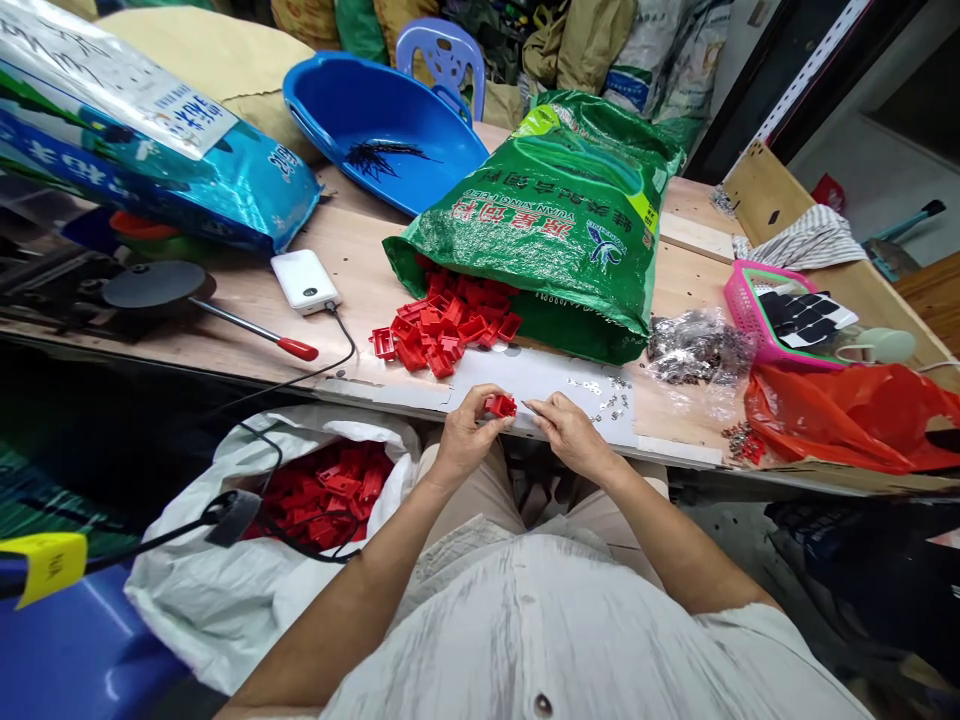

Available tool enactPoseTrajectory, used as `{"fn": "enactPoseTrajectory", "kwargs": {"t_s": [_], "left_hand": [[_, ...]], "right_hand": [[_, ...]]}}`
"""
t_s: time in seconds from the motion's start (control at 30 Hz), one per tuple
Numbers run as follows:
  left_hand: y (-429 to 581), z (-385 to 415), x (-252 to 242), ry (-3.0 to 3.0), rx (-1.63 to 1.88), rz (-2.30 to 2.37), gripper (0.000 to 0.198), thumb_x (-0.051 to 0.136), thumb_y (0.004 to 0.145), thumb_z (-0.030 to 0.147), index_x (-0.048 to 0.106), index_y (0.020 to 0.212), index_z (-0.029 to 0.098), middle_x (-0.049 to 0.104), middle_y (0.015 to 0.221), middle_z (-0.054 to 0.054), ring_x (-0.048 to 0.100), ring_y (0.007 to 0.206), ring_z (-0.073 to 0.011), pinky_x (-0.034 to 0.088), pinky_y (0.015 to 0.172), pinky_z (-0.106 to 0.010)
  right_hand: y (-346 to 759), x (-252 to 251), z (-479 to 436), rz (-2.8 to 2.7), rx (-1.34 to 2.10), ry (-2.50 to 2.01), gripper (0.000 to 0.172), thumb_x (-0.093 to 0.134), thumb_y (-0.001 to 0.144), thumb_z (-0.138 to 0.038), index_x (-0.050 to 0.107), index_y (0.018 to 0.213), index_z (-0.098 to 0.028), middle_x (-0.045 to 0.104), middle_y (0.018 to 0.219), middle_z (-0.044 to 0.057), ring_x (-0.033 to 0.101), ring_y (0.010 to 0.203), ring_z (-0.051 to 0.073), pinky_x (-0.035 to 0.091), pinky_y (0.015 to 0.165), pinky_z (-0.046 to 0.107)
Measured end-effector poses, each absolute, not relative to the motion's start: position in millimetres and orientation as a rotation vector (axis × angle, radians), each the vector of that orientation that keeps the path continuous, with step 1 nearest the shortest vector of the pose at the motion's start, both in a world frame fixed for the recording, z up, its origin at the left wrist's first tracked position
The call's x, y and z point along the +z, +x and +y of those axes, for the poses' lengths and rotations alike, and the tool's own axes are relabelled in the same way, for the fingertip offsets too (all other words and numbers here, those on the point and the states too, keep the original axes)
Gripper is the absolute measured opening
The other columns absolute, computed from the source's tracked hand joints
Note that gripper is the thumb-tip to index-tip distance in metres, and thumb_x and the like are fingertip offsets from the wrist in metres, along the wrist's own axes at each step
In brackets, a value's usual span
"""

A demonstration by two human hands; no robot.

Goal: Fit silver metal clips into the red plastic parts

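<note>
Through my head view, I have the left hand [469, 435] clamped on one red plastic part [500, 406]: the thumb is on the near side, the fingers curl over from behind, and the part juts out past the fingertips toward the right. My right hand [571, 435] has its thumb and forefinger pinched together on a thin piece [528, 405], too small for me to make out, its tip pointing at the red part. I see a narrow gap between the two; I count them as near, not touching. Both hands are at the near edge of the table, over the white sheet [538, 372]. Loose metal pieces [616, 402] lie on that sheet beyond the right hand. Just past my left hand, a heap of red parts [442, 330] spills from the mouth of the green bag [559, 215].
</note>
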State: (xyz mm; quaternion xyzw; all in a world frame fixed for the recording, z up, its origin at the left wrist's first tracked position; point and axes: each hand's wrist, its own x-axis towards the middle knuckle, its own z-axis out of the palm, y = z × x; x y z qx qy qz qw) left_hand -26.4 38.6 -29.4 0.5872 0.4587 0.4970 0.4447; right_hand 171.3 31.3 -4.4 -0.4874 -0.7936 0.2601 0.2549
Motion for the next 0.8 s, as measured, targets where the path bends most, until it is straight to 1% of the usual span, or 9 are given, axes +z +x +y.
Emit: {"fn": "enactPoseTrajectory", "kwargs": {"t_s": [0.13, 0.27, 0.43, 0.63, 0.8], "left_hand": [[-32, 49, -31, 1.607, 1.071, 1.221, 0.038, 0.072, 0.074, 0.029, 0.066, 0.111, 0.021, 0.072, 0.105, -0.004, 0.068, 0.093, -0.0199, 0.051, 0.089, -0.033], [-34, 53, -29, 1.679, 0.977, 1.229, 0.041, 0.072, 0.074, 0.031, 0.069, 0.113, 0.023, 0.073, 0.105, -0.004, 0.068, 0.098, -0.0224, 0.05, 0.093, -0.033], [-35, 55, -26, 1.695, 0.962, 1.226, 0.039, 0.073, 0.072, 0.029, 0.071, 0.111, 0.021, 0.074, 0.103, -0.005, 0.068, 0.097, -0.0225, 0.05, 0.093, -0.033], [-36, 56, -23, 1.709, 0.959, 1.227, 0.036, 0.072, 0.072, 0.029, 0.072, 0.107, 0.021, 0.075, 0.102, -0.004, 0.068, 0.096, -0.0216, 0.05, 0.091, -0.032], [-37, 57, -26, 1.725, 0.959, 1.219, 0.035, 0.072, 0.073, 0.031, 0.072, 0.106, 0.022, 0.075, 0.101, -0.004, 0.068, 0.095, -0.0218, 0.051, 0.091, -0.033]], "right_hand": [[170, -5, 34, -2.161, 0.664, -1.348, 0.024, 0.057, 0.091, -0.017, 0.066, 0.113, -0.02, 0.067, 0.096, 0.006, 0.061, 0.086, 0.016, 0.046, 0.082, 0.027], [170, -3, 38, -2.223, 0.659, -1.361, 0.019, 0.059, 0.089, -0.015, 0.07, 0.103, -0.019, 0.071, 0.093, 0.006, 0.064, 0.085, 0.017, 0.047, 0.079, 0.027], [169, -3, 41, -2.244, 0.685, -1.311, 0.019, 0.058, 0.09, -0.014, 0.071, 0.104, -0.019, 0.071, 0.1, 0.007, 0.065, 0.094, 0.017, 0.048, 0.085, 0.027], [166, -2, 41, -2.318, 0.671, -1.361, 0.02, 0.056, 0.092, -0.013, 0.07, 0.106, -0.019, 0.069, 0.102, 0.007, 0.064, 0.097, 0.017, 0.048, 0.087, 0.026], [162, 1, 37, -2.388, 0.62, -1.466, 0.021, 0.051, 0.095, -0.017, 0.067, 0.108, -0.022, 0.066, 0.102, 0.005, 0.063, 0.098, 0.016, 0.048, 0.086, 0.025]]}}
